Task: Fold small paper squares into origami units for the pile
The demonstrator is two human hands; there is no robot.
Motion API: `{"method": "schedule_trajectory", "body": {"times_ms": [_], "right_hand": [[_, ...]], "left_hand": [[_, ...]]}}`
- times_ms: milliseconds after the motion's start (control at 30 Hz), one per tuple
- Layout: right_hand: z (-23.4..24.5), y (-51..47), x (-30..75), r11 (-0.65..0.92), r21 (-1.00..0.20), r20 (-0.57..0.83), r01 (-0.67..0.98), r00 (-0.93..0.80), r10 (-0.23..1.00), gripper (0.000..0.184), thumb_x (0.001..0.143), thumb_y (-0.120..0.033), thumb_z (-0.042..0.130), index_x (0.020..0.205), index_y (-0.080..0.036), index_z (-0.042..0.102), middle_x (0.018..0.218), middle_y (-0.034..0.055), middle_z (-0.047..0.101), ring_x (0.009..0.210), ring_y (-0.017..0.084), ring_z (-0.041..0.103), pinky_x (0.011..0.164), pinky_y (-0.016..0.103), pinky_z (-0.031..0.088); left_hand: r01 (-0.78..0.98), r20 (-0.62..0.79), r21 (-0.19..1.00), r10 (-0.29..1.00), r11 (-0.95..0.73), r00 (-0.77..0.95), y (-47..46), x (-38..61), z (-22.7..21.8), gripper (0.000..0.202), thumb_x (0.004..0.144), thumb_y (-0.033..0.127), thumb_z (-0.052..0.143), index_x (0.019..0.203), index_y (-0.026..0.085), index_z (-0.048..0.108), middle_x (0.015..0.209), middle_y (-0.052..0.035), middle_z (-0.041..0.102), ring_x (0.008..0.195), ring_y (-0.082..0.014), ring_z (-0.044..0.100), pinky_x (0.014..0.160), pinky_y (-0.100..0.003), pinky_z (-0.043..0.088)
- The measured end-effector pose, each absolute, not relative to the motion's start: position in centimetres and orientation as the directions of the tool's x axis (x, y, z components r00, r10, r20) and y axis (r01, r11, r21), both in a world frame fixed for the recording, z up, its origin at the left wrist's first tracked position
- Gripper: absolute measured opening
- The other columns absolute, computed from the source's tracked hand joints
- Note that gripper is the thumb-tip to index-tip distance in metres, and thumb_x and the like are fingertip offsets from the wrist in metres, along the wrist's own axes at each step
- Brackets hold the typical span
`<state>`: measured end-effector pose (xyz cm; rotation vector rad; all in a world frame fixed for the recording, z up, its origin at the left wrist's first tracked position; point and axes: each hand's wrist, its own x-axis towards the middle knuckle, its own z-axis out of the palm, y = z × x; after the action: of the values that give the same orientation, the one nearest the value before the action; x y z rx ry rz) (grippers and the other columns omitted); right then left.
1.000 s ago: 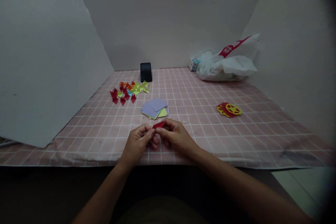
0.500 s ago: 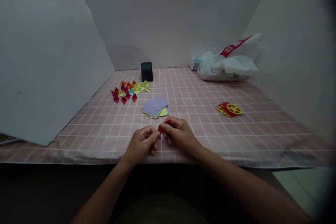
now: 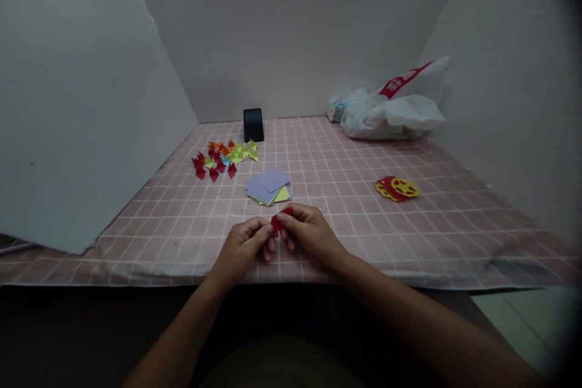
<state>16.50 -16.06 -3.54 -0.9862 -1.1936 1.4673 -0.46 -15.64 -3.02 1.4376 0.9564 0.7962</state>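
A small folded piece of red paper (image 3: 276, 224) is pinched between my two hands near the table's front edge. My left hand (image 3: 245, 245) grips its left end with thumb and forefinger. On the other side, my right hand (image 3: 311, 231) has thumb and fingers closed on it, covering part of the paper. Just beyond my fingertips lies a fanned stack of paper sheets (image 3: 269, 185), purple on top with yellow and green beneath. Farther left sit several small folded paper figures (image 3: 220, 157) in red, orange, yellow and blue.
A black phone (image 3: 253, 125) leans upright at the back. Red and yellow cut-out discs (image 3: 397, 188) lie to the right. A white plastic bag (image 3: 391, 112) and a small box (image 3: 335, 110) stand at the back right. White panels (image 3: 300, 30) enclose the checked tablecloth (image 3: 345, 218).
The red paper has tilted slightly between my fingers, and both hands have shifted only a little. The view has moved slightly; the things on the table stay in place.
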Motion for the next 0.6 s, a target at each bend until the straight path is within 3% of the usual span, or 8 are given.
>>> {"method": "schedule_trajectory", "body": {"times_ms": [233, 600], "right_hand": [[-3.50, -16.06, 16.47, -0.060, -0.962, 0.003, -0.267, -0.228, 0.974, 0.024, 0.087, -0.041, 0.065, 0.082, -0.018, 0.061, 0.063, -0.0050, 0.060, 0.045, 0.007, 0.050, 0.046, 0.021, 0.040], [-3.61, -15.97, 16.45, -0.030, -0.957, 0.046, -0.288, -0.254, 0.966, 0.020, 0.088, -0.037, 0.066, 0.084, -0.018, 0.062, 0.064, -0.0038, 0.061, 0.048, 0.008, 0.050, 0.049, 0.021, 0.040]], "left_hand": [[0.026, -0.051, 0.999, 0.955, 0.045, 0.294, -15.62, -0.54, -3.52, 0.032, 0.086, 0.045, 0.064, 0.073, 0.016, 0.058, 0.062, 0.0022, 0.061, 0.048, -0.0089, 0.054, 0.051, -0.022, 0.043], [-0.166, -0.098, 0.969, 0.907, 0.180, 0.409, -15.41, 0.43, -3.57, 0.031, 0.089, 0.042, 0.063, 0.076, 0.015, 0.059, 0.063, 0.0016, 0.059, 0.048, -0.0070, 0.050, 0.049, -0.019, 0.039]]}}
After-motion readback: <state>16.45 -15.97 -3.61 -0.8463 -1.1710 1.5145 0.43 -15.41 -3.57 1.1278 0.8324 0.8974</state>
